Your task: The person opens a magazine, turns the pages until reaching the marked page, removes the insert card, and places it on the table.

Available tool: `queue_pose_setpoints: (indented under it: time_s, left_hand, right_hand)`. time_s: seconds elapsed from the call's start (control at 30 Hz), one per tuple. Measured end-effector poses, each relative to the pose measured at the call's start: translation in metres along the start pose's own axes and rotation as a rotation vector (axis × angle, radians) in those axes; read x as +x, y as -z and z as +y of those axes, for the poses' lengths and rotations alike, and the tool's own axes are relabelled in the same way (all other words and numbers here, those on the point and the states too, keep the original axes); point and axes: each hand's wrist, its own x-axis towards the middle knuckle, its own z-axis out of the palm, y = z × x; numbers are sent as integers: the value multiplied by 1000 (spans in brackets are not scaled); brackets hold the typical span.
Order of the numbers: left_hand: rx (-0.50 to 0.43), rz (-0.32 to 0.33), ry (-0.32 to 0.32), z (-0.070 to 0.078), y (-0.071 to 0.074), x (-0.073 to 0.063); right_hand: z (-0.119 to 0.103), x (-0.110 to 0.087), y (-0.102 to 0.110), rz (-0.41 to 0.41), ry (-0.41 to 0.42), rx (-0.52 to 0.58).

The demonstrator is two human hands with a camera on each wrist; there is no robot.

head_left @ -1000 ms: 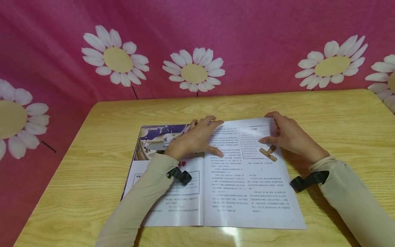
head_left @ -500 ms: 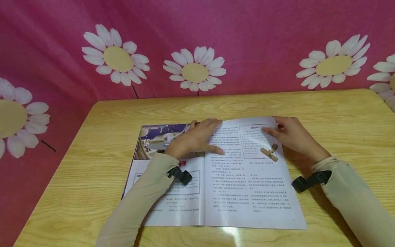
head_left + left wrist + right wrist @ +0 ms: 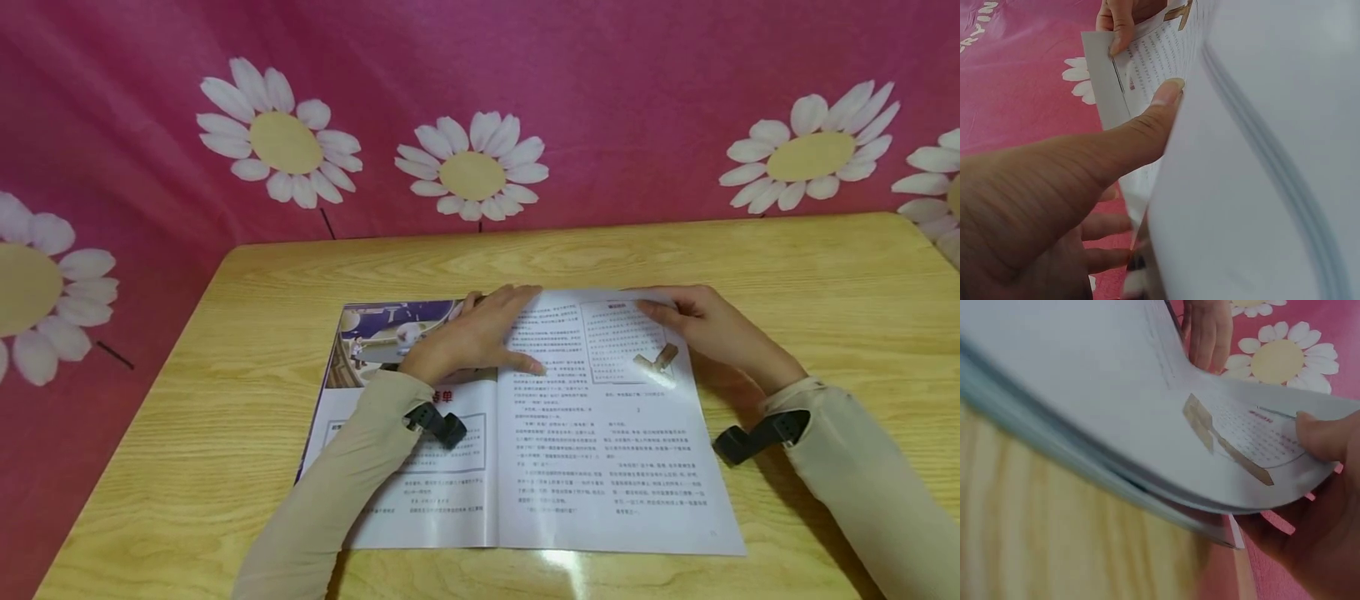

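An open magazine [image 3: 555, 500] lies on the table, its left page showing a colour picture and its right page printed text with a small wooden-looking figure. Across the top of the magazine near the fold rests my left hand [image 3: 480, 333], fingers extended and thumb on the right page. My right hand [image 3: 697, 325] pinches the upper right corner of the right-hand pages, thumb on top and fingers underneath. In the right wrist view these pages [image 3: 1235, 481] bend upward, apart from the sheets below.
The wooden table [image 3: 187, 375] extends around the magazine on all sides. Behind it hangs a pink cloth [image 3: 622, 100] with large white daisies. Each wrist wears a black strap-mounted camera [image 3: 442, 427].
My right hand has gone from loosely spread at the page corner to pinching it, and the corner now curls up toward the left. My left hand stays in place.
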Motion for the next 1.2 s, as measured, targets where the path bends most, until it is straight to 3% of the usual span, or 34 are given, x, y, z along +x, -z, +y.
queue_pose_setpoints:
  time_s: [0.17, 0.4, 0.63, 0.83, 0.97, 1.1, 1.2]
  left_hand:
    - [5, 8, -2, 1, 1, 1]
    - [30, 38, -26, 2, 1, 2]
    - [47, 42, -51, 1, 2, 1]
    - [30, 42, -72, 2, 4, 2]
    - [14, 46, -101, 0, 4, 2]
    - [-48, 53, -106, -4, 5, -3]
    - [-95, 46, -145, -7, 5, -7]
  right_hand:
    - [1, -2, 2, -41, 12, 80]
    - [-1, -5, 6, -33, -79, 158]
    - [1, -5, 11, -47, -81, 222]
    - [5, -8, 13, -60, -132, 187]
    - [7, -13, 15, -131, -169, 171]
    - [8, -15, 14, -162, -162, 130]
    - [8, -15, 11, -155, -178, 92]
